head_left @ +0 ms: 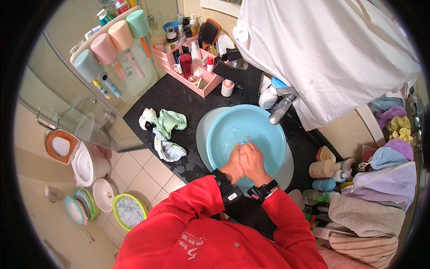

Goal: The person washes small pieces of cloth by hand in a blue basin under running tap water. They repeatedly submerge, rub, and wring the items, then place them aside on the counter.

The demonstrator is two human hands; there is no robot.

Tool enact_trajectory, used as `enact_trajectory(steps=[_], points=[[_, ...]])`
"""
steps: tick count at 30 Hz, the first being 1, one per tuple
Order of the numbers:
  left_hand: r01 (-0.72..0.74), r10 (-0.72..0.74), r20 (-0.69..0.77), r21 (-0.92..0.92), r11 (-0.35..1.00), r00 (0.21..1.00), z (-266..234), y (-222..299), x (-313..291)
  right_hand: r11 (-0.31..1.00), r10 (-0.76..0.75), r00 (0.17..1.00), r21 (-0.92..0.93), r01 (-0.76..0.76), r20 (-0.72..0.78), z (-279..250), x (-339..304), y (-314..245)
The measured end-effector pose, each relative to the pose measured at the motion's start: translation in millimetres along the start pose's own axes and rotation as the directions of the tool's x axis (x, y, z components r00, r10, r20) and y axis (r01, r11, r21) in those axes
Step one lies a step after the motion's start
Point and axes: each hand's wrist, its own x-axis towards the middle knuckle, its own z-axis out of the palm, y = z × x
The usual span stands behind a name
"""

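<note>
Over a light blue plastic basin (271,139), my left hand (233,166) and my right hand (253,162) are pressed together, fingers closed. A little water seems to lie in the basin. Just past the fingertips a small multicoloured patch (244,141) shows; what the hands hold, if anything, is mostly hidden. The basin stands in a white sink (204,145) below a metal faucet (283,109). To the left, on the black counter, lie a crumpled green cloth (169,123), a white patterned cloth (168,147) and a small white cloth (147,118).
A pink organizer (204,90) with toiletries stands at the back of the black counter (148,96). A white sheet (313,54) hangs close behind the faucet. Bottles (321,169) and folded towels (363,215) crowd the right side. A green-rimmed tub (130,211) sits on the floor at left.
</note>
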Motion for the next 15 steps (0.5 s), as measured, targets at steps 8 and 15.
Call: enact_trajectory(steps=[8, 15], points=[[0.078, -0.07, 0.109, -0.07, 0.994, 0.992, -12.0, -7.1, -7.5, 0.999, 0.031, 0.999, 0.028, -0.031, -0.015, 5.2, -11.7, 3.1], [0.171, -0.085, -0.317, 0.255, 0.952, 0.944, 52.5, 8.7, -44.9, 0.962, 0.251, 0.966, 0.128, -0.241, -0.066, 9.7, -23.1, 25.3]])
